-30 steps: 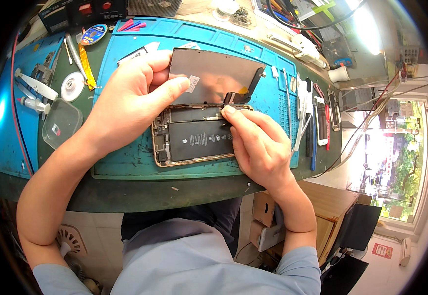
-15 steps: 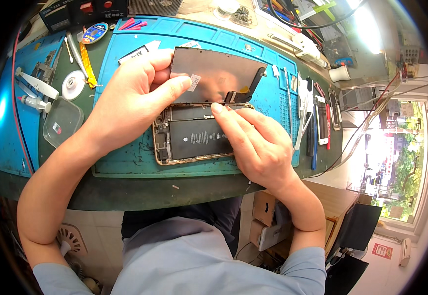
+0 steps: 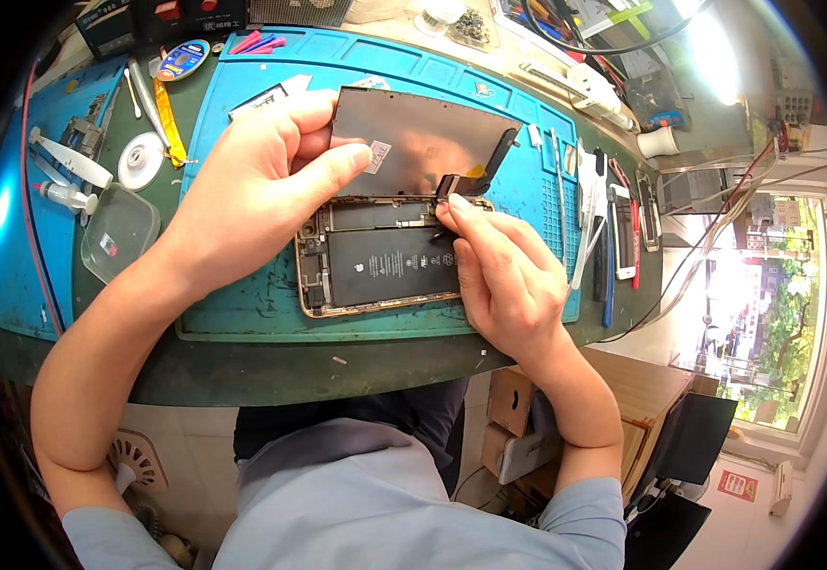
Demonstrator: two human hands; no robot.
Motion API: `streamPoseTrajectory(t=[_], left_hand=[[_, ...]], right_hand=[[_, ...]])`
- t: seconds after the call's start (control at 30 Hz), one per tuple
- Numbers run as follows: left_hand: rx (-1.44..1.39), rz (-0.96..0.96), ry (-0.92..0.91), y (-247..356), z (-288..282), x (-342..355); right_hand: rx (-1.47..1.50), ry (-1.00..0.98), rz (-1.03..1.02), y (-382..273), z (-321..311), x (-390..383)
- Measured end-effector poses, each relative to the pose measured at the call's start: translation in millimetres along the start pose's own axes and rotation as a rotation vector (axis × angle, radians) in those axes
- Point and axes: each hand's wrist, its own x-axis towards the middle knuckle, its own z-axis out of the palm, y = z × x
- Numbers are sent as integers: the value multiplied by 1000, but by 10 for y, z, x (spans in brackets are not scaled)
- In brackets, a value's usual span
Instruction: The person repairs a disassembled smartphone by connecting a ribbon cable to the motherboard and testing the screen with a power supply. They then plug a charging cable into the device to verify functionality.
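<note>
an opened smartphone body [image 3: 314, 275] lies with its inside facing up on the blue repair mat [image 3: 242, 318], toward the middle of the near edge of the desk [image 3: 271, 375]. its long axis runs roughly along that edge, and the black battery [image 3: 389, 268] takes up much of its inside.

the left hand [image 3: 266, 185] grips the screen panel [image 3: 423, 133] by its left end: the thumb presses on the inner face beside a small white label [image 3: 378, 157], and the other fingers are mostly hidden behind. the panel tilts up along the far side of the body, the two long axes about parallel.

the right hand [image 3: 513, 271] reaches over the body's right end. its thumb and forefinger are drawn narrow, tips close together at the dark ribbon cable [image 3: 448, 186]; i cannot tell whether they pinch it or only touch it. the key relation is here: the ribbon cable lies at those fingertips, on their side toward the desk's far edge, between panel and body. the right hand is much the nearer one, the left being at the panel's other end.

toward the desk's right edge lies a white-framed phone [image 3: 625, 228]; toward its left, a clear plastic box [image 3: 121, 233] and a syringe [image 3: 66, 199]. slim pink and blue sticks [image 3: 257, 45] rest at the mat's far left corner.
</note>
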Motion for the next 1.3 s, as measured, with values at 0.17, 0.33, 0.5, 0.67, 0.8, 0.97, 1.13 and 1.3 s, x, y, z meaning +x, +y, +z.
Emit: streamPoseTrajectory(t=[0.17, 0.33, 0.5, 0.67, 0.8, 0.97, 1.13, 1.3], left_hand=[[17, -83, -59, 10, -63, 16], [8, -73, -44, 18, -50, 14], [22, 5, -26, -21, -23, 11], [13, -59, -52, 15, -44, 13], [8, -89, -77, 16, -69, 19], [11, 14, -4, -22, -17, 12], [-10, 8, -5, -19, -12, 12], [-22, 21, -11, -23, -14, 19]], right_hand=[[18, -44, 26, -30, -40, 18], [40, -17, 33, -17, -15, 6], [33, -30, 32, -20, -25, 14], [30, -52, 39, -29, -38, 26], [28, -57, 38, -28, -39, 25], [22, -66, 38, -27, -33, 24], [7, -71, 36, -46, -39, 28], [8, -67, 28, -49, -45, 47]])
